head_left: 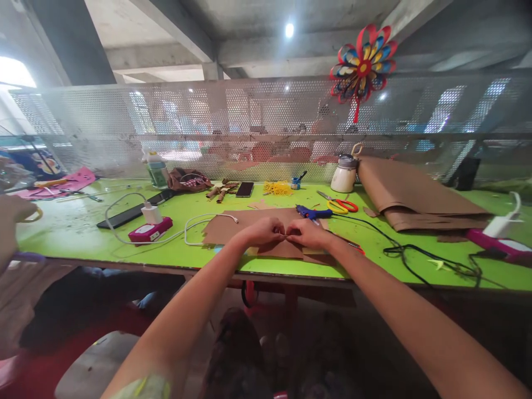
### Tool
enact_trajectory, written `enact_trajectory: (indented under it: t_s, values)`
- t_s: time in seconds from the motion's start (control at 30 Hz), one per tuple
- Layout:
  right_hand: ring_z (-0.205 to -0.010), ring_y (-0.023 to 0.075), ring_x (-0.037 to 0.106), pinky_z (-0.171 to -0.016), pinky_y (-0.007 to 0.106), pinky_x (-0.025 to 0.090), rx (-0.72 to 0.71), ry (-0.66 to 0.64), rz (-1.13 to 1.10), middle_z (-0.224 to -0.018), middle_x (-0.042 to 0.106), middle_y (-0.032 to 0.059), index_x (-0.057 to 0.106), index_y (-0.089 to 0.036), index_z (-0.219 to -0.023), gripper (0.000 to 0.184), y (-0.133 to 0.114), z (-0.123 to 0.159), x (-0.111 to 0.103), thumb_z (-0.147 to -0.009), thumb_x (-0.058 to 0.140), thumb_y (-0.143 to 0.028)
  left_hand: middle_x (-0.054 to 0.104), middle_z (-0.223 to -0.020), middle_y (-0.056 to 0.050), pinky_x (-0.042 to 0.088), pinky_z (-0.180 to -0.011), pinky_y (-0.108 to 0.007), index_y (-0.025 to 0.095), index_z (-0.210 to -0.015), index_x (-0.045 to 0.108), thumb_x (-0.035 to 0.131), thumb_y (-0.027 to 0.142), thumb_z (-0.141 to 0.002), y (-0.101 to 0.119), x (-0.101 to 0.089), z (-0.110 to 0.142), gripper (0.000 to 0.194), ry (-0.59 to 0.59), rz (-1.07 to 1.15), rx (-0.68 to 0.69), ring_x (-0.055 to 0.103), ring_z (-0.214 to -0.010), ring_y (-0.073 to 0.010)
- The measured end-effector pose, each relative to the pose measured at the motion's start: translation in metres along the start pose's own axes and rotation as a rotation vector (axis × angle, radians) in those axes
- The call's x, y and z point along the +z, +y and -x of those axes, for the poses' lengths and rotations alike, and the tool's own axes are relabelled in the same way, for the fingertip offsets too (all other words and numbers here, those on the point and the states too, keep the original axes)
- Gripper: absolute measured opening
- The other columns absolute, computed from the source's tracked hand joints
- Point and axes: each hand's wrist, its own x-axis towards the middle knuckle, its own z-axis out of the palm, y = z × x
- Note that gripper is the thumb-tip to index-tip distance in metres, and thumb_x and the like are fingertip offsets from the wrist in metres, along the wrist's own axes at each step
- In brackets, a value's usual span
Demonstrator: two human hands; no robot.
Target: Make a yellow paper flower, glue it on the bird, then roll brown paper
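My left hand (268, 231) and my right hand (305, 233) meet fingertip to fingertip at the middle of the table's near side. Both are closed in a pinch; what sits between the fingers is too small to make out. Beneath them lie flat sheets of brown paper (226, 226), reaching close to the table's front edge. A blue glue gun (313, 213) rests just beyond my right hand, its black cord trailing right. Scissors with yellow and red handles (343, 205) lie behind the glue gun.
Folded brown paper (415, 191) is stacked at right. A white cable runs from a magenta power strip (150, 230) at left. Farther back are a phone (245, 189), yellow shreds (277, 188) and a pale jug (344, 174). Another person's hand (19, 216) shows at far left.
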Motion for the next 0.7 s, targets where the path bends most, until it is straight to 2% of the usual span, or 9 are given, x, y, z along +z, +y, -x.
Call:
enact_trajectory:
  t_s: [0.2, 0.33, 0.53, 0.7]
  values:
    - [-0.070, 0.0137, 0.055, -0.062, 0.023, 0.038, -0.058, 0.027, 0.032, -0.077, 0.065, 0.0038, 0.068, -0.016, -0.082, 0.015, 0.002, -0.001, 0.005, -0.079, 0.058, -0.026, 0.061, -0.075, -0.002, 0.035, -0.058, -0.021, 0.015, -0.082, 0.066, 0.057, 0.032, -0.075, -0.003, 0.002, -0.002, 0.020, 0.016, -0.051, 0.014, 0.050, -0.067, -0.0129]
    - [-0.068, 0.0128, 0.054, -0.061, 0.022, 0.037, -0.046, 0.025, 0.006, -0.075, 0.065, 0.0031, 0.066, -0.015, -0.081, 0.014, 0.005, -0.003, 0.008, -0.079, 0.058, -0.026, 0.062, -0.075, -0.002, 0.035, -0.056, -0.021, 0.015, -0.086, 0.064, 0.057, 0.034, -0.075, -0.010, 0.004, 0.001, 0.023, 0.027, -0.031, -0.019, 0.051, -0.065, -0.0130]
    - [-0.066, 0.0123, 0.052, -0.056, 0.021, 0.034, -0.019, -0.075, 0.101, -0.075, 0.064, 0.0028, 0.064, -0.015, -0.079, 0.013, 0.007, -0.013, 0.006, -0.076, 0.059, -0.026, 0.062, -0.075, -0.003, 0.038, -0.058, -0.022, 0.014, -0.083, 0.062, 0.055, 0.032, -0.075, -0.015, 0.012, 0.011, 0.021, 0.118, 0.004, -0.080, 0.053, -0.067, -0.0138]
    - [-0.064, 0.0126, 0.052, -0.054, 0.022, 0.032, -0.032, -0.128, 0.134, -0.073, 0.064, 0.0026, 0.066, -0.015, -0.076, 0.010, 0.004, -0.023, 0.001, -0.072, 0.062, -0.023, 0.061, -0.073, -0.002, 0.038, -0.058, -0.022, 0.014, -0.078, 0.062, 0.055, 0.033, -0.076, -0.010, 0.013, 0.014, 0.021, 0.136, 0.030, -0.095, 0.053, -0.066, -0.0137]
